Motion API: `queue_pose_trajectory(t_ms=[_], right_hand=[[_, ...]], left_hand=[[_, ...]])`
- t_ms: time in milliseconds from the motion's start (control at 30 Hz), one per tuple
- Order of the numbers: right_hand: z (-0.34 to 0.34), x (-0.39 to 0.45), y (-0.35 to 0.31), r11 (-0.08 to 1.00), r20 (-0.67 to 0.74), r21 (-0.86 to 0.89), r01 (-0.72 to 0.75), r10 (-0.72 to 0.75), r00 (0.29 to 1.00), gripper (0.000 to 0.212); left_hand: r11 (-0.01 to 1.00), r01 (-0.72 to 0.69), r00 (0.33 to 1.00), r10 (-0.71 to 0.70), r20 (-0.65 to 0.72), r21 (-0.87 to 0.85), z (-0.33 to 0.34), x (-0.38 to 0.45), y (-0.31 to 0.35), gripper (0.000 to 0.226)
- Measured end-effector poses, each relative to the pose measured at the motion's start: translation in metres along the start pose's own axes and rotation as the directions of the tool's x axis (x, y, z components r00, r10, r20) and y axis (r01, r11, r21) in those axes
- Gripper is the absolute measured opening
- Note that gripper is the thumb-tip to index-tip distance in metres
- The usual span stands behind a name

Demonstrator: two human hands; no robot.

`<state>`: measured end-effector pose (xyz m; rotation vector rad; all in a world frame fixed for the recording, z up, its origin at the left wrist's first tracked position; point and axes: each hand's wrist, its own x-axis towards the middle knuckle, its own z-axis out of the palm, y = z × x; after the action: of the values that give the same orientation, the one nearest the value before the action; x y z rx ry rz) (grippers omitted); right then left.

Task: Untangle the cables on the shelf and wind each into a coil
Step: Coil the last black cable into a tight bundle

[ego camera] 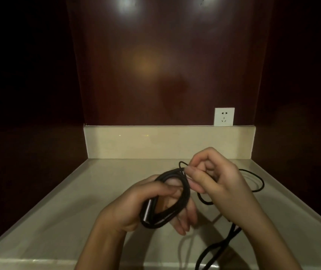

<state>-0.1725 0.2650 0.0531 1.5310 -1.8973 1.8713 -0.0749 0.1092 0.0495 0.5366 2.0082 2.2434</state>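
A: Left hand [148,203] grips the black coil [167,197] above the shelf [77,195]. Tips?

B: Right hand [214,178] pinches the loose cable [253,180] beside that grip; keep loops even, feed slack slowly.

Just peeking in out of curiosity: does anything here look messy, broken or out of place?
Nothing looks broken or spilled. The only untidy part is the black cable: part is wound into a coil around the left hand, while the rest sprawls in loose loops on the shelf behind the right hand and trails off the front edge. The socket sits straight.
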Motion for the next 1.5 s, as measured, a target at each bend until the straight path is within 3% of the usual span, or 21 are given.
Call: queue_pose_trajectory(t_ms=[100,200,300,400,567,633,700,767,833,1000,1133,1267,1300,1367,1500], right_hand=[[0.005,0.001,0.001,1.000,-0.113,0.005,-0.020,0.020,0.993,0.029],[0.009,0.001,0.003,1.000,-0.145,0.019,-0.022,0.025,0.989,0.014],[0.013,0.001,-0.006,0.965,-0.140,0.249,-0.079,0.116,0.983,0.007],[0.019,-0.001,-0.013,0.938,-0.130,0.336,-0.084,0.134,0.982,0.009],[0.029,-0.001,-0.014,0.892,-0.099,0.425,-0.155,0.215,0.972,0.005],[0.029,0.000,-0.017,0.771,-0.032,0.596,-0.224,0.302,0.953,0.013],[0.029,-0.001,-0.019,0.575,0.111,0.754,-0.317,0.364,0.925,0.023],[0.028,-0.002,-0.021,0.437,0.225,0.819,-0.372,0.351,0.909,0.035],[0.029,-0.002,-0.021,0.384,0.305,0.825,-0.415,0.316,0.898,0.045],[0.033,-0.004,-0.015,0.422,0.372,0.747,-0.514,0.376,0.849,0.034],[0.041,-0.003,-0.018,0.370,0.275,0.815,-0.446,0.431,0.860,0.016],[0.043,-0.005,-0.015,0.715,-0.070,0.652,-0.252,0.387,0.919,0.004],[0.044,-0.006,-0.012,0.754,-0.105,0.613,-0.238,0.376,0.921,0.002],[0.046,-0.005,-0.007,0.740,-0.083,0.617,-0.269,0.401,0.912,0.006],[0.058,-0.010,-0.004,0.587,0.092,0.699,-0.409,0.493,0.865,0.011]], left_hand=[[0.996,-0.048,0.999,0.048,-0.011,-0.073,-0.003,-0.003,-0.001,0.052],[0.988,-0.098,0.984,0.078,-0.158,-0.118,-0.003,-0.002,0.000,0.064],[0.962,-0.271,0.874,0.231,-0.427,-0.035,0.001,-0.002,0.007,0.047],[0.916,-0.401,0.762,0.352,-0.543,0.032,0.007,-0.004,0.016,0.044],[0.893,-0.448,0.737,0.336,-0.587,-0.051,0.012,-0.002,0.018,0.054],[0.890,-0.450,0.708,0.306,-0.636,-0.072,0.013,-0.001,0.017,0.046],[0.873,-0.471,0.692,0.273,-0.669,-0.131,0.014,-0.002,0.018,0.035],[0.840,-0.499,0.704,0.249,-0.665,-0.213,0.016,-0.003,0.021,0.044],[0.829,-0.509,0.712,0.254,-0.654,-0.232,0.017,-0.005,0.023,0.057],[0.797,-0.570,0.642,0.280,-0.714,-0.199,0.018,-0.005,0.025,0.054],[0.777,-0.559,0.699,0.254,-0.668,-0.290,0.023,-0.005,0.022,0.054],[0.778,-0.515,0.767,0.230,-0.599,-0.361,0.028,-0.003,0.021,0.046],[0.784,-0.509,0.767,0.227,-0.600,-0.354,0.029,-0.002,0.021,0.044],[0.791,-0.518,0.745,0.230,-0.626,-0.325,0.030,0.002,0.019,0.045],[0.735,-0.621,0.622,0.250,-0.742,-0.273,0.032,0.005,0.016,0.039]])
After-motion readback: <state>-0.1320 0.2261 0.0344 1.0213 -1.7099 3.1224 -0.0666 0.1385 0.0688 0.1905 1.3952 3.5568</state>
